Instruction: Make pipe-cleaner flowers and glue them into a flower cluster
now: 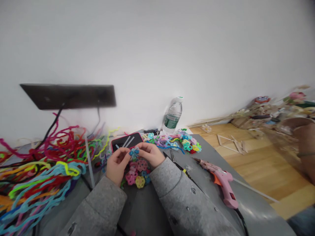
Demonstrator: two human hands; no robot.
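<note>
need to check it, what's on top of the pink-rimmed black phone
Slim translucent sticks lie on the phone; the bare right hand covers its near right corner, hiding anything there.

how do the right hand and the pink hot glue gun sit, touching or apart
Apart: the head view plainly shows grey tabletop between the right hand and the pink hot glue gun.

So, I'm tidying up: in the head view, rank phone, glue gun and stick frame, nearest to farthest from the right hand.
From the right hand:
1. Phone, just beyond, leftward.
2. Glue gun, to the right.
3. Stick frame, farther off, right.
</note>
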